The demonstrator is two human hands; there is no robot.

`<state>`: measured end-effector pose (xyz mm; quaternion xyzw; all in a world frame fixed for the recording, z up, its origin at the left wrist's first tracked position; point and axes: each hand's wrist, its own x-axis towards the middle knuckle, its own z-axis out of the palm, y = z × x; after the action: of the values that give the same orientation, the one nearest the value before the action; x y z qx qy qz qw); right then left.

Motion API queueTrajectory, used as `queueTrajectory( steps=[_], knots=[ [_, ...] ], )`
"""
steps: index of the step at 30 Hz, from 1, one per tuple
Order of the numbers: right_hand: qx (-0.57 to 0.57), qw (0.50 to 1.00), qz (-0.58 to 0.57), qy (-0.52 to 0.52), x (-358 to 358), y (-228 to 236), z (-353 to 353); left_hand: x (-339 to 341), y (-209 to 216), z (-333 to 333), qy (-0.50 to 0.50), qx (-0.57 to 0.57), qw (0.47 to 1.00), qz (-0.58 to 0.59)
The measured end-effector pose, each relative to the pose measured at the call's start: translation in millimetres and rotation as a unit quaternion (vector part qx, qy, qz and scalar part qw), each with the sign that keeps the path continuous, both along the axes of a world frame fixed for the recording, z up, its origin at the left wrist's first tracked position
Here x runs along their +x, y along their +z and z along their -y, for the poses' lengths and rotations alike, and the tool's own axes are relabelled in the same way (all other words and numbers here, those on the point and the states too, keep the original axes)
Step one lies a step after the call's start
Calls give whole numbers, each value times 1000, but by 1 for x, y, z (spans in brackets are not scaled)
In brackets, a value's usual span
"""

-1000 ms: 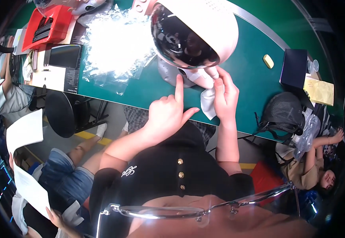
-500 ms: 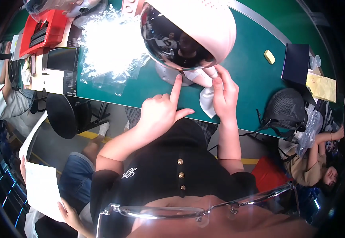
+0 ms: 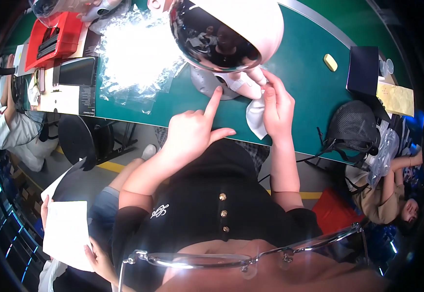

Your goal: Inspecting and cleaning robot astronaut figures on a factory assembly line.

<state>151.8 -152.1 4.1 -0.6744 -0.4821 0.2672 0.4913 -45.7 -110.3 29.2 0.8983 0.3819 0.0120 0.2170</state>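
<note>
A white-pink toy robot figure (image 3: 265, 29) with a round head and glossy black visor stands on a grey dotted base (image 3: 205, 83) at the table's far side. My right hand (image 3: 278, 109) is closed on a white cloth (image 3: 255, 119) that hangs below the fingers. Its fingertips press against the figure's small pink-white arm (image 3: 247, 86). My left hand (image 3: 192, 127) holds nothing. Its index finger points out with the tip at the base's front edge, the thumb is spread, and the other fingers are curled.
Crumpled clear plastic (image 3: 134, 63) lies left of the figure, beside a red bin (image 3: 70, 36). On the right are a yellow block (image 3: 330, 62), a dark box (image 3: 363, 70) and a black mesh backpack (image 3: 353, 127). Close by on my left, a person holds white papers (image 3: 65, 233).
The figure's head has shifted slightly up and left in view, showing more of the base. My left hand sits slightly farther left. The neighbouring person's papers have moved right.
</note>
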Motion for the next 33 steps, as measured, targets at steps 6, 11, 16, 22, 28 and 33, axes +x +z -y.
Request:
queueTrajectory(
  steps=[6,11,16,22,28,33],
  knots=[
    [9,1000,-8,15,-4,5,-4,2,11,-3,17,11,999,-32],
    [0,1000,-4,-4,0,1,1,-17,5,6,9,16,999,-35],
    [-1,1000,-9,-8,-2,0,0,-23,-5,11,51,10,998,38],
    [-20,999,-27,-13,-4,10,0,-1,-1,-15,46,154,984,72],
    [-28,942,-330,57,43,15,5,-23,-12,-42,151,186,965,107],
    [37,989,-137,48,62,27,-44,-25,-20,-19,123,101,961,227]
  ],
)
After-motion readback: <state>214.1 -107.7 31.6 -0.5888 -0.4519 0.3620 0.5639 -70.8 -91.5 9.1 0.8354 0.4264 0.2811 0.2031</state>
